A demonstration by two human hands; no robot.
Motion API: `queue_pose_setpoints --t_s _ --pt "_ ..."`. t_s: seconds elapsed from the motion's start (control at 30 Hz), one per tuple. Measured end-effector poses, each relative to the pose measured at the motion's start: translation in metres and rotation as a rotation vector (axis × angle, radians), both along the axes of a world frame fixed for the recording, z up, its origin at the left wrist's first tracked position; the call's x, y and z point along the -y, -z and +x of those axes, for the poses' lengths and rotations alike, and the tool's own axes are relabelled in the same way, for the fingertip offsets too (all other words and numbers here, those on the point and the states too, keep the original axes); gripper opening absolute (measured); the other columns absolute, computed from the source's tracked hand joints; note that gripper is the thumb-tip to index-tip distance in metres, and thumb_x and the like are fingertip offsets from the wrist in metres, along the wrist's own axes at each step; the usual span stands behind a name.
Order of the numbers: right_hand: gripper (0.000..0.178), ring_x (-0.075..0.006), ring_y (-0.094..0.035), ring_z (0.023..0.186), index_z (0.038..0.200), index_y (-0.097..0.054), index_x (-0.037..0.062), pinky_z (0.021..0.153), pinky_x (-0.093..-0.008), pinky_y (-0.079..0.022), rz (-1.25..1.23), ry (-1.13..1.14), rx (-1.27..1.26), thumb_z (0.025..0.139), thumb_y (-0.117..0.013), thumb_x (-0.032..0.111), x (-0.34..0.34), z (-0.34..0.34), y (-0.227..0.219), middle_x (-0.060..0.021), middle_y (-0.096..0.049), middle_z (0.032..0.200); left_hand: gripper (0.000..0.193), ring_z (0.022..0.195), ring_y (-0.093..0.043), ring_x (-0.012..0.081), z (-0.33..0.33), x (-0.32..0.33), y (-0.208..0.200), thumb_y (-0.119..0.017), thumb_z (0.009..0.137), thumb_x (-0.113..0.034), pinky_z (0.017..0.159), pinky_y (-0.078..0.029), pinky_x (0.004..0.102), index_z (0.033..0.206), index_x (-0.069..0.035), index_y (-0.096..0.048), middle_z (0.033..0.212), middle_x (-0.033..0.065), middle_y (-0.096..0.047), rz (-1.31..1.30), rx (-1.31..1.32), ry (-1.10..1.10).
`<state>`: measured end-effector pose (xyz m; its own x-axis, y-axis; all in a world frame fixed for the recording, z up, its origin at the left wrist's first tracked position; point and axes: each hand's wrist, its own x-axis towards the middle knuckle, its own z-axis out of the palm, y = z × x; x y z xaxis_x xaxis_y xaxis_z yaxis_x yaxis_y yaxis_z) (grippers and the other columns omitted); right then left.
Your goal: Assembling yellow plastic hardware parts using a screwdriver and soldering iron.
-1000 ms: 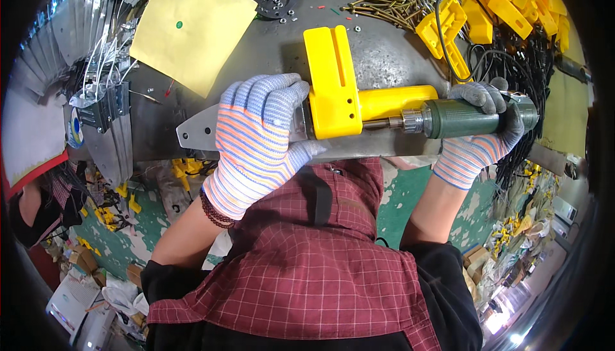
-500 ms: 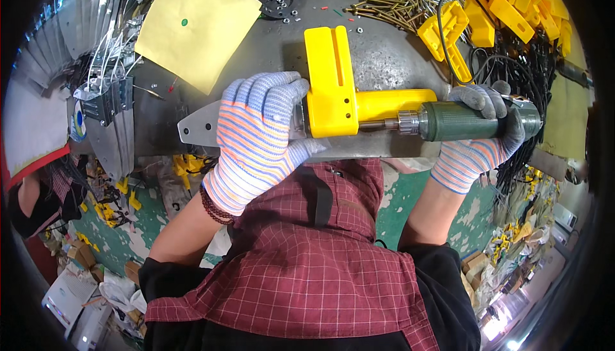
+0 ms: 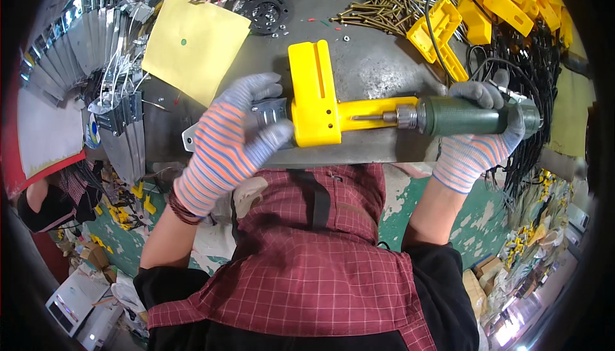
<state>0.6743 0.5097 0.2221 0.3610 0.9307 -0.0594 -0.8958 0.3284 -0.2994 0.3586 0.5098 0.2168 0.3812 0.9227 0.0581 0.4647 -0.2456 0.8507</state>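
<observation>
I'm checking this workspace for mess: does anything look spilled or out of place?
Yes: small yellow pieces lie strewn on the patchy green floor at lower left, away from the yellow parts heaped at upper right, as if dropped. The yellow housing beside the left hand shows no plain damage.

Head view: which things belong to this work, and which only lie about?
Apparently in use: green driver, in the right hand; yellow housing and metal plate, at the left hand.

Lying about, perhaps supplies: yellow paper; loose screws; pile of yellow parts.

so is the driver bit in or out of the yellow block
Out: the bit shows right to its tip, which ends short of the yellow block, seen over the yellow bar.
</observation>
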Motion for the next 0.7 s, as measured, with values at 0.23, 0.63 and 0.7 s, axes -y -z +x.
queue_pose_setpoints --t_s 0.23,0.63,0.7 --pt "0.051 -0.0153 -0.05 0.072 0.118 -0.054 -0.0041 0.079 -0.0368 -0.046 -0.072 0.017 0.028 0.075 -0.074 0.013 -0.019 -0.009 -0.004 0.0001 -0.049 0.074 0.041 0.099 -0.062 0.0163 -0.006 -0.025 -0.004 -0.075 0.086 -0.013 0.089 -0.053 0.0307 0.12 -0.002 -0.054 0.107 0.0098 -0.061 -0.343 -0.014 0.112" --pt "0.042 -0.0156 -0.051 0.069 0.11 -0.053 -0.0014 0.078 -0.0366 -0.047 -0.076 -0.033 -0.082 0.075 -0.073 0.009 -0.031 -0.014 0.01 -0.0008 -0.049 0.073 0.038 0.091 -0.065 0.0261 -0.008 -0.04 -0.005 -0.076 0.083 -0.02 0.081 -0.053 0.0349 0.111 0.003 -0.064 0.097 0.0147 -0.063 -0.362 -0.088 0.19" --pt "0.038 -0.0149 -0.051 0.065 0.105 -0.054 -0.0001 0.075 -0.0352 -0.047 -0.086 -0.037 -0.096 0.072 -0.073 0.007 -0.032 -0.014 0.012 0.0009 -0.05 0.07 0.038 0.089 -0.066 0.026 -0.007 -0.04 -0.001 -0.076 0.083 -0.019 0.08 -0.053 0.0348 0.111 0.003 -0.064 0.097 0.0144 -0.063 -0.288 -0.062 0.197"
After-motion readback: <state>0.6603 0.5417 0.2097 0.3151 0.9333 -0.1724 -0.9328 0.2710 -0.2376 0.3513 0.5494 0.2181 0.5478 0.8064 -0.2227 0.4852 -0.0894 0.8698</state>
